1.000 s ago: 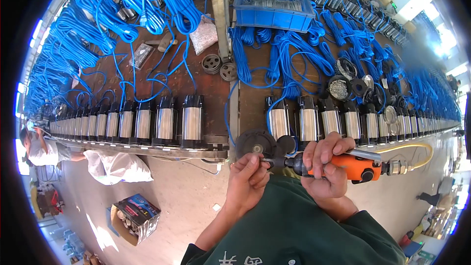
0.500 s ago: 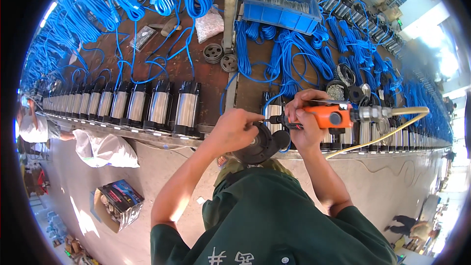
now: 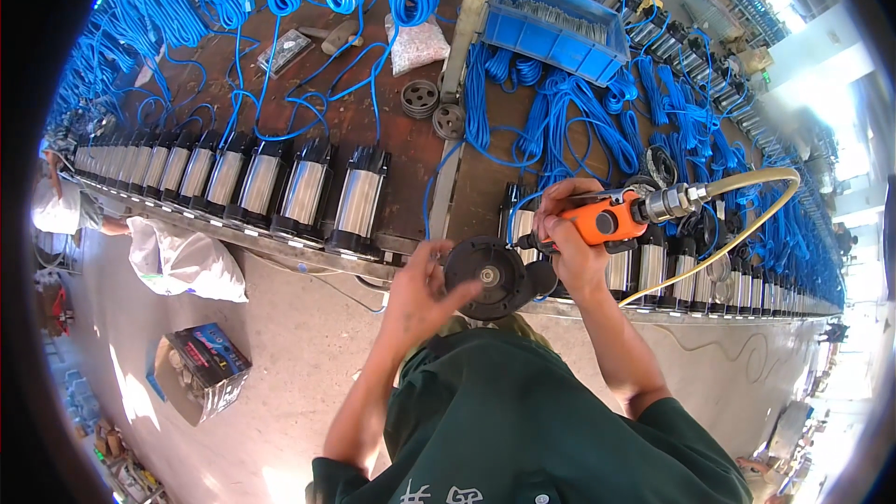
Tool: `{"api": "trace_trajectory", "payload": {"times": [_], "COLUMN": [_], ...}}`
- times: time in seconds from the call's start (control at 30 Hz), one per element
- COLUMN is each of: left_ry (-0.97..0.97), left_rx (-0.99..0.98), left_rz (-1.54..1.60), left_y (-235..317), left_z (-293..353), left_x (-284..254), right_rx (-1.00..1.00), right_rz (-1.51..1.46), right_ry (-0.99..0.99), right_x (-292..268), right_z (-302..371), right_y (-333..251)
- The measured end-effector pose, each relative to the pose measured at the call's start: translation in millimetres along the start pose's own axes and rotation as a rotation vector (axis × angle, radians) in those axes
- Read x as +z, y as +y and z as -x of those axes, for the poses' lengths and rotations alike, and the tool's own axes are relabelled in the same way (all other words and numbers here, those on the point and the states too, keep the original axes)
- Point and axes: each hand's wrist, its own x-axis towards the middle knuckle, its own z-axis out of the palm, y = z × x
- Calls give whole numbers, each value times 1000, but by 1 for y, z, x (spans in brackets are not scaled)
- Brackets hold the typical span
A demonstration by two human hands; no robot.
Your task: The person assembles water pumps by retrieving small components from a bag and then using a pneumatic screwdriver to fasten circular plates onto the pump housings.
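Observation:
My right hand (image 3: 574, 252) is wrapped round an orange pneumatic screwdriver (image 3: 597, 222), lying roughly level. Its black front end points left, above the upper right rim of a round black pump casing (image 3: 469, 261). A short side outlet sticks out from the casing on the right, and a metal hub shows at its middle. At the casing's left side is my left hand (image 3: 411, 303), slightly blurred, with fingers spread and the thumb reaching over the casing's face. Whether that hand bears any of the casing's weight I cannot tell.
A pale yellow air hose (image 3: 791, 191) loops from the screwdriver. Silver-and-black pump bodies (image 3: 359, 201) line the bench edge on both sides. Blue cable bundles (image 3: 551, 117), metal discs (image 3: 449, 119) and a blue bin (image 3: 551, 30) of long screws lie behind. A cardboard box (image 3: 182, 383) stands on the floor.
My left hand has drawn back from the screwdriver's tip, down to the casing's left side, and its fingers have spread. The casing now shows its face more fully. The right hand still holds the screwdriver.

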Motion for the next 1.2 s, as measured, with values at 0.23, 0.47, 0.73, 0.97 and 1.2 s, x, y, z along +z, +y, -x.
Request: {"api": "trace_trajectory", "payload": {"times": [0.23,0.47,0.73,0.97,1.2], "left_ry": [163,149,145,159,145], "left_rx": [202,158,123,140,90], "left_rz": [-14,-212,-109,-60,-76], "left_y": [-20,-13,-13,-19,-14], "left_z": [21,16,15,13,14], "left_x": [32,31,34,37,37], "right_rx": [72,74,44,38,17], "right_rz": [40,184,123,132,147], "right_ry": [-43,-109,-118,-102,-26], "right_x": [4,9,10,12,15], "right_z": [-4,-6,-2,-1,-2], "right_y": [1,4,9,7,7]}}
